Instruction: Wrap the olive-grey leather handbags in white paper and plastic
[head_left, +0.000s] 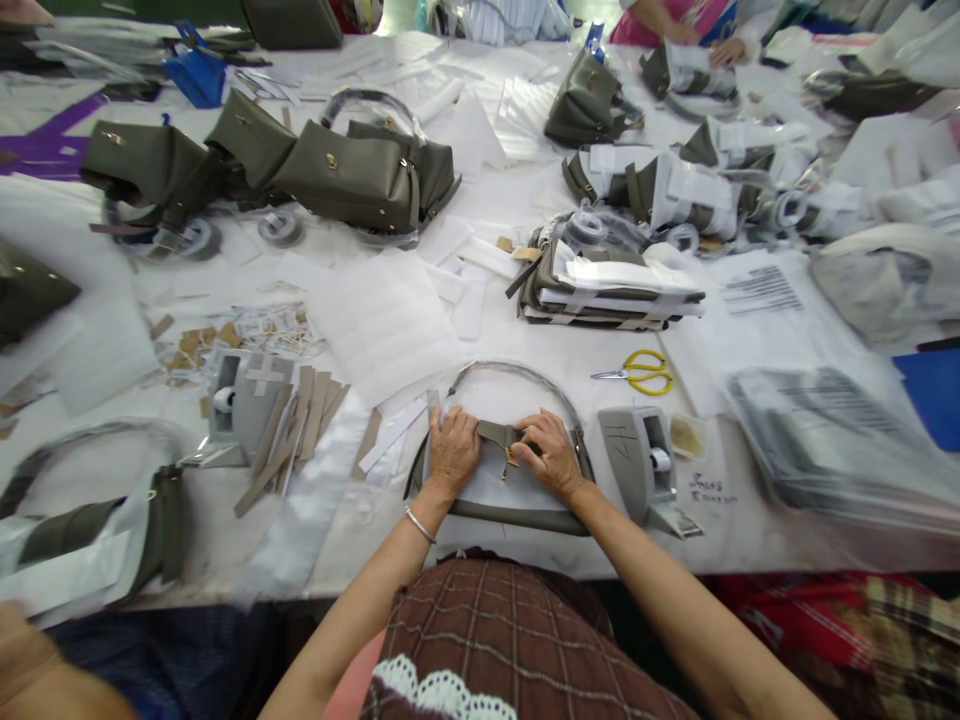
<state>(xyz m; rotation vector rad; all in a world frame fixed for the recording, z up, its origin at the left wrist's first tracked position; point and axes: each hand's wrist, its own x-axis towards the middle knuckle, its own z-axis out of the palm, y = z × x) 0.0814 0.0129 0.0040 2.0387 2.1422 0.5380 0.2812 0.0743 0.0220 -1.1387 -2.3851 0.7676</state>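
Observation:
An olive-green handbag lies on the table before me, with white sheet material over its middle and its curved handle, wrapped in clear film, pointing away from me. My left hand grips the bag's left part, fingers curled beside the end of a short olive strap. At the strap's other end, my right hand is closed on it, thumb bent inward. A small tan tag hangs by the right thumb. What lies under my fingers is hidden.
Yellow-handled scissors lie beyond the right-hand tape dispenser. Another tape dispenser stands left, beside brown strips. Stacked wrapped bags and finished handbags lie farther back. A co-worker's hands handle a bag opposite.

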